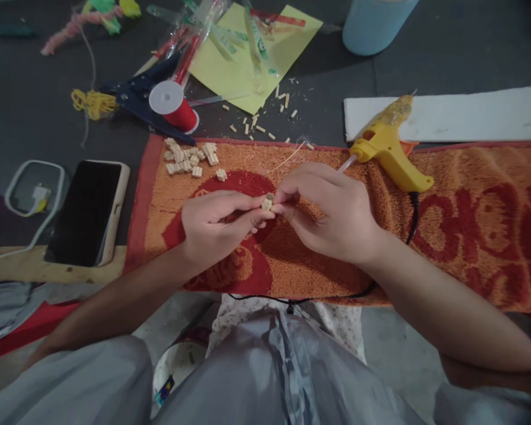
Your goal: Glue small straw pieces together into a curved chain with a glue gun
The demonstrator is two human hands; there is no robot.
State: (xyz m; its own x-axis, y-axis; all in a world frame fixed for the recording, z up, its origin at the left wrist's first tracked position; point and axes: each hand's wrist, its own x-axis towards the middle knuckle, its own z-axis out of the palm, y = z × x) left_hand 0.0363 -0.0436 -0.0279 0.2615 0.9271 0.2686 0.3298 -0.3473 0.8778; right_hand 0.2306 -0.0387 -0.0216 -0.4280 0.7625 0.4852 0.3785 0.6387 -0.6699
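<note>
Between my fingertips is a small bundle of short wooden sticks (266, 204), its pale cut ends facing up. My left hand (223, 224) pinches it from the left with thumb and forefinger. From the right, my right hand (330, 212) pinches at the same bundle. Both hands hover over the orange and red towel (292, 262). Beyond my left hand lies a heap of similar stick bundles (183, 158), with one bundle (221, 175) apart from it. A yellow glue gun (387, 141) rests on its side beyond my right hand.
Loose cut stick pieces (260, 128) scatter near a yellow-green sheet (298, 35). A red thread spool (174, 106) stands beside dark blue pliers (137, 97). To the left are a phone (86, 212) and white cable (62, 177). A blue cup (374, 26) and white board (478, 115) sit behind.
</note>
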